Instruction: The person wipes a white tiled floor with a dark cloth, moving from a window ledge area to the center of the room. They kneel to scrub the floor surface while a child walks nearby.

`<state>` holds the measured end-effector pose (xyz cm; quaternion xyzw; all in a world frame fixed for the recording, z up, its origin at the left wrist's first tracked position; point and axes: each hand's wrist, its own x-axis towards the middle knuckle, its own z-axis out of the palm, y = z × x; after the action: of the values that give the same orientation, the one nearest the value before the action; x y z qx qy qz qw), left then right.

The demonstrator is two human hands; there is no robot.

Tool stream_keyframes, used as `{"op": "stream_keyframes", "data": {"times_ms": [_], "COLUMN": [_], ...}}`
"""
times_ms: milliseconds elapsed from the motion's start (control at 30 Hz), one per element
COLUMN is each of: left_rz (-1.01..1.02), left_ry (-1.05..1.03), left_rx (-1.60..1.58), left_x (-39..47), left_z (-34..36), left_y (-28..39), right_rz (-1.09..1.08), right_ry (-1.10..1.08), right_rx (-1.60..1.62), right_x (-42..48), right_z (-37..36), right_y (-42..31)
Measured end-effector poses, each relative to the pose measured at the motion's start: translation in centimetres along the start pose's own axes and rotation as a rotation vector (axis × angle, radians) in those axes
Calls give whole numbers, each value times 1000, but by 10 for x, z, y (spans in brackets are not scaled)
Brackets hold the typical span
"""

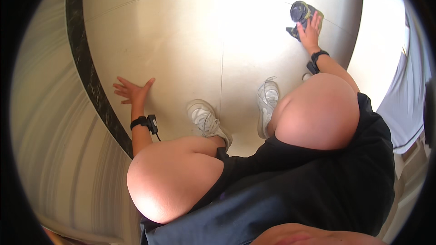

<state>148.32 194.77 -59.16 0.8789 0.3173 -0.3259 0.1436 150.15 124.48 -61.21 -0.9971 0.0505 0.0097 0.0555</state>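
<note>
My right hand (310,33) rests with spread fingers on a dark grey and yellowish-green object (299,12) at the upper right, perhaps a shoe or a bundle of cloth; its kind is not clear. Part of that object lies beneath the palm and fingers. At the left, my left hand (132,91) is held out over the pale tiled floor (177,58), fingers apart and nothing in it. Each wrist wears a black strap with a small black device.
Two white lace-up sneakers (204,117) are on my feet between my bent knees. A small round pale object (306,76) lies by my right knee. Dark marble edging (80,44) curves along the left beside a light curtain (51,115). Greyish-blue fabric (403,102) hangs at the right.
</note>
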Motion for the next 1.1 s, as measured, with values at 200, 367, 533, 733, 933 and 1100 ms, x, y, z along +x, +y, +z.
{"op": "stream_keyframes", "data": {"times_ms": [200,367,533,733,933,1100], "left_rz": [66,119,135,138,178,174], "left_ry": [27,-38,-21,-10,104,333], "left_rx": [-81,-107,-97,-75,-28,-4], "left_x": [-4,-13,-13,-19,-13,-46], "left_z": [0,-11,-10,-15,-15,4], "left_y": [8,14,9,6,9,-6], "right_rz": [-248,-548,-718,-602,-840,-1168], "right_ry": [-47,-119,17,-173,-162,-289], "right_rx": [-69,-92,-64,-11,158,162], "right_x": [14,72,144,184,135,79], "right_z": [-29,-33,16,8,40,10], "right_y": [-132,-272,-374,-522,-614,-612]}}
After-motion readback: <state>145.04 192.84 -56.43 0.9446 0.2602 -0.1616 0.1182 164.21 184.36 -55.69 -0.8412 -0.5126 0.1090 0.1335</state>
